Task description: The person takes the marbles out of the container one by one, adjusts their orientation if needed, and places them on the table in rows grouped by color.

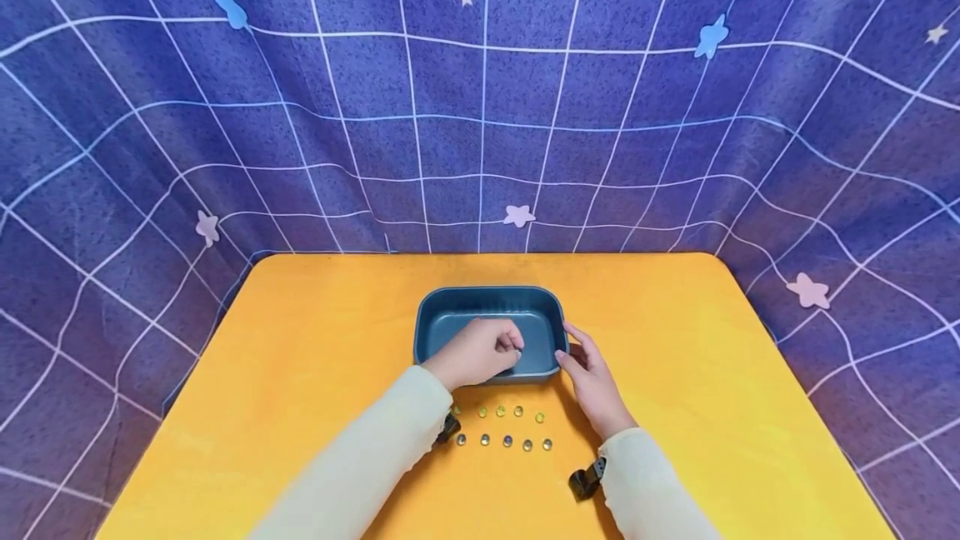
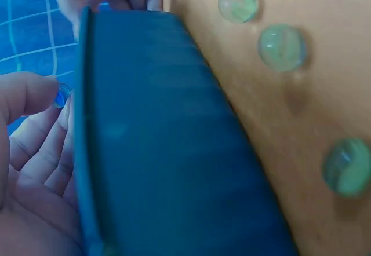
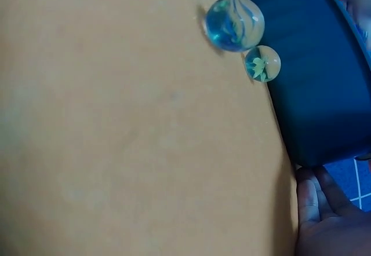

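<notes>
A dark blue rectangular box (image 1: 442, 340) stands in the middle of the table. My left hand (image 1: 480, 350) is over its inside, having come across the front wall. In the left wrist view, a small clear-blue marble (image 2: 62, 95) is pinched between that hand's thumb and fingers. At the box's front right corner, my right hand (image 1: 596, 382) holds the wall, its thumb at the rim and its fingers along the outer side. Just in front of the box lies a row of yellow-green marbles (image 1: 500, 412), and nearer me a row of darker, bluish marbles (image 1: 507, 442).
The yellow table (image 1: 322, 315) ends at the back against a blue-purple curtain (image 1: 450, 148) with a white grid and stars. Black wrist cameras (image 1: 587, 480) hang beneath the sleeves, close to the marbles. My left forearm reaches past the left ends of both rows.
</notes>
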Demonstrator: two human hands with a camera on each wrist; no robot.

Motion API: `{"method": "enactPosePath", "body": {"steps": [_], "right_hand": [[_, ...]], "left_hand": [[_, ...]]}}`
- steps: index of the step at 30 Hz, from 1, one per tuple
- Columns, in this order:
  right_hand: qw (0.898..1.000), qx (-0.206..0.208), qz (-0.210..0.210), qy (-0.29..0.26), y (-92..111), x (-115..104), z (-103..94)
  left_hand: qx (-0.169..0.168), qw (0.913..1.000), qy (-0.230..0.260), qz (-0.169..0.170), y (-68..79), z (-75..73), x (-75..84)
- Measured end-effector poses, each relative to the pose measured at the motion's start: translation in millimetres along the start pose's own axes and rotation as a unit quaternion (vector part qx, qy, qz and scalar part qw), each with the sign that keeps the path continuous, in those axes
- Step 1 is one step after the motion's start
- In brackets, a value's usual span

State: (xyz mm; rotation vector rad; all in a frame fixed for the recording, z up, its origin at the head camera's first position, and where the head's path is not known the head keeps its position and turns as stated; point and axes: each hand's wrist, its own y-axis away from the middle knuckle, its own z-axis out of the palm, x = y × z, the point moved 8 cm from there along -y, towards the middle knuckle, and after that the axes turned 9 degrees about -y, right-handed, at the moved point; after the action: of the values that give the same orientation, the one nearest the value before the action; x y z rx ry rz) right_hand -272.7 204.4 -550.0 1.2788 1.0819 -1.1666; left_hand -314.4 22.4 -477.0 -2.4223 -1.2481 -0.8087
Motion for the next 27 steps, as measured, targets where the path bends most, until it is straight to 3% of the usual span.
{"method": "enactPosePath", "body": {"steps": [5, 16, 27], "right_hand": [[1.000, 0.000, 0.001, -0.005, 0.4, -1.1, -0.7], [1.000, -0.001, -0.005, -0.006, -1.8, 2.7, -0.4], [1.000, 0.011, -0.007, 0.004, -2.7, 4.2, -4.2]], "left_hand": [[0.039, 0.9992, 0.008, 0.008, 27.0, -16.4, -0.8], [0.121, 0.9910, 0.055, -0.013, 82.4, -48.5, -11.5], [0.137, 0.9895, 0.030, -0.033, 134.6, -30.3, -37.7]]}}
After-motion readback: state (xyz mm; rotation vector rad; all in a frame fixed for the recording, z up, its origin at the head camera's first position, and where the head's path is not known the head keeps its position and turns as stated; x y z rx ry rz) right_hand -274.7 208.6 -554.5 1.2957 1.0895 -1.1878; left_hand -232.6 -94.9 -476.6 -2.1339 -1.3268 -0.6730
